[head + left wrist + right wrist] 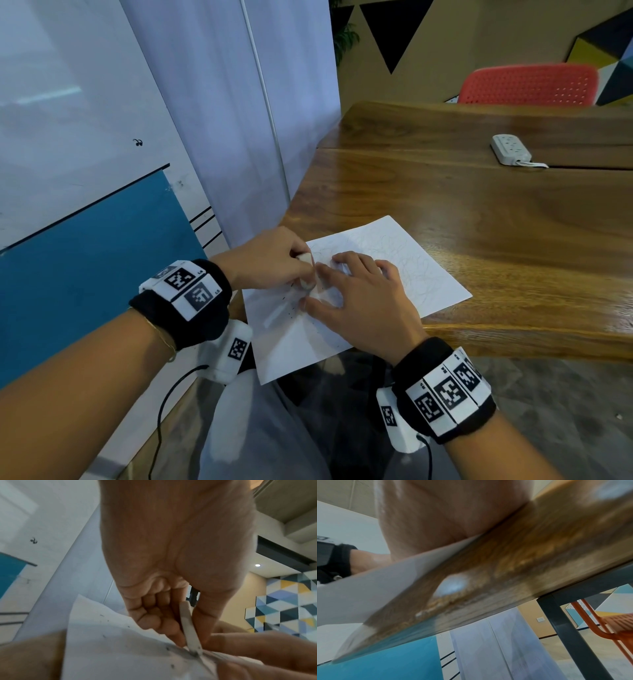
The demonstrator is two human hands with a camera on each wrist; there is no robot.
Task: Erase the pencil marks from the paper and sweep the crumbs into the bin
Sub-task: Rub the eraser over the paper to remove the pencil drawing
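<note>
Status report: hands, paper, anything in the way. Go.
Left hand grips white block eraser, tip on paper. Right hand flat, pinning white scribbled paper sheet to wooden table. Dark crumbs scattered on sheet, unswept. Nothing in the way.

Black wristbands (pixel 191 308) carry white blocks printed with square black-and-white markers, trailing black cables (pixel 164 404).

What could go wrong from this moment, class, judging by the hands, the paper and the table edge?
1. The paper overhangs the table edge unsupported, so rubbing there may crease or tear it.
2. The eraser, gripped by the left hand, works right beside the right hand; the sheet is already puckered there.
3. Crumbs near the overhang may fall on the floor.
</note>
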